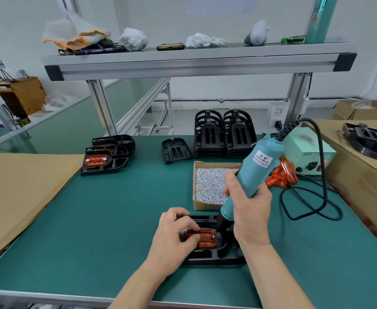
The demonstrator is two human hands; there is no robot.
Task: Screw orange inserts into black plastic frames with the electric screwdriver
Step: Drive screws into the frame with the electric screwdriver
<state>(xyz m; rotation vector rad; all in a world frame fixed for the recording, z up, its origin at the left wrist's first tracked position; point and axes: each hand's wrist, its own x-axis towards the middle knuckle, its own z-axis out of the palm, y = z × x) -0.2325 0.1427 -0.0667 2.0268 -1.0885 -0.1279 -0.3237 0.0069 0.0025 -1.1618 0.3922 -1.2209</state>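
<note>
A black plastic frame (214, 256) lies on the green mat near the front edge, with an orange insert (205, 238) seated in it. My left hand (174, 239) rests on the frame's left side, its curled fingers holding down the insert. My right hand (248, 210) grips the teal electric screwdriver (252, 172), which tilts to the right; its black tip stands at the insert's right end, where a screw head shows. A cardboard box of silver screws (209, 186) sits just behind. Loose orange inserts (282, 175) lie to the right of the box.
Finished frames with orange inserts (107, 156) are stacked at the left rear. Two stacks of bare black frames (225, 134) and a single frame (176, 150) stand behind the screw box. The power unit (310, 152) and its looping cable (317, 204) occupy the right. Cardboard (15, 190) flanks the left.
</note>
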